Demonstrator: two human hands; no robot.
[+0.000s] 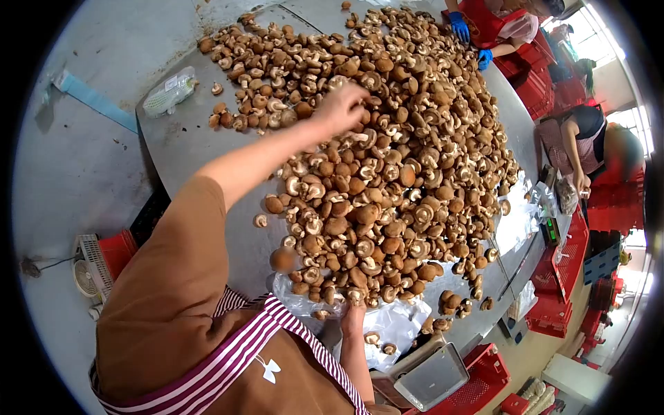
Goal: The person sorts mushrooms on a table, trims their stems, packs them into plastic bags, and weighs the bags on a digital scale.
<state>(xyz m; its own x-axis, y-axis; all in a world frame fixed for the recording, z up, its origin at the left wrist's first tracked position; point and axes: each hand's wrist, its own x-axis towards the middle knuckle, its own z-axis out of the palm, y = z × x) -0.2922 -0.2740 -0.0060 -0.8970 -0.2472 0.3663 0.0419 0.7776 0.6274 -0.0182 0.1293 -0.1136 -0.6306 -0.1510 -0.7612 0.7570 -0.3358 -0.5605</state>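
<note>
Heaped shiitake mushrooms [429, 152] block low passes from eleven to five o'clock. Bare steel tabletop [243, 207] leaves a lane at nine, beside the left forearm [266, 153]; a wrapped packet [169, 92] obstructs ten. Around six, clear plastic [408, 317] crowds the right hand [353, 319], though room beneath is unclear.

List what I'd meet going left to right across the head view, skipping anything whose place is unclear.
White fan → plastic-wrapped packet → heap of shiitake mushrooms → green-lit display → blue panel.
</note>
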